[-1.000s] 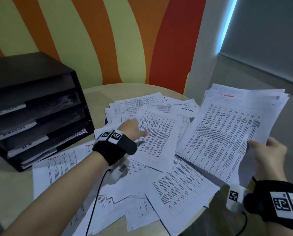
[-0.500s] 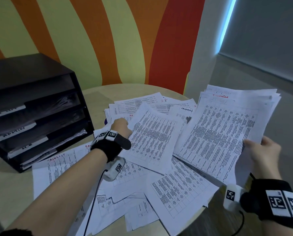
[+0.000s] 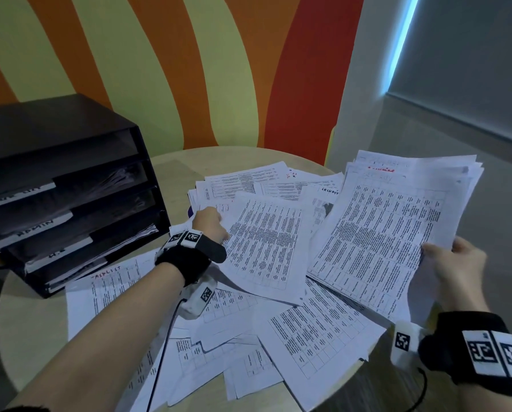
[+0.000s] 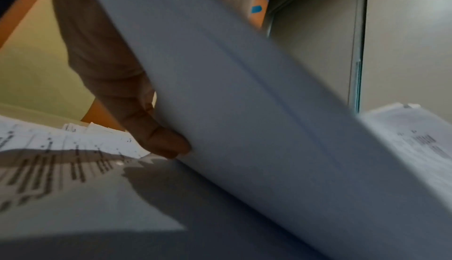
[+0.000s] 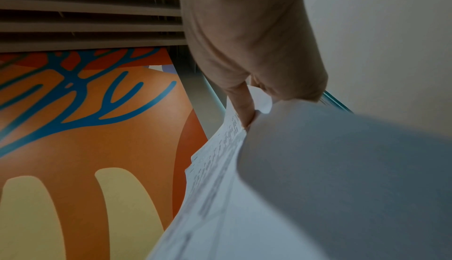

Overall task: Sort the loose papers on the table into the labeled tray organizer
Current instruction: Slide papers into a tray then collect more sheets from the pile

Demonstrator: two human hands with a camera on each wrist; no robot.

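Observation:
Printed sheets lie scattered over the round table (image 3: 32,328). My left hand (image 3: 208,223) pinches the left edge of one printed sheet (image 3: 266,248) at the table's middle and lifts it; in the left wrist view its blank underside (image 4: 244,109) rises beside my left hand (image 4: 156,140). My right hand (image 3: 454,269) grips the lower right corner of a thick stack of papers (image 3: 397,227), held tilted above the table's right side. In the right wrist view my right hand's fingers (image 5: 247,109) clamp the stack (image 5: 293,186). The black labeled tray organizer (image 3: 70,191) stands at the left.
The organizer's shelves hold some papers behind white label strips. A sheet headed in red (image 3: 106,289) lies in front of it. More sheets (image 3: 317,340) overhang the table's near right edge. A striped wall stands close behind the table.
My left hand drew back to the left and took the sheet's left edge, lifting it. My right hand shifted the stack slightly left and up.

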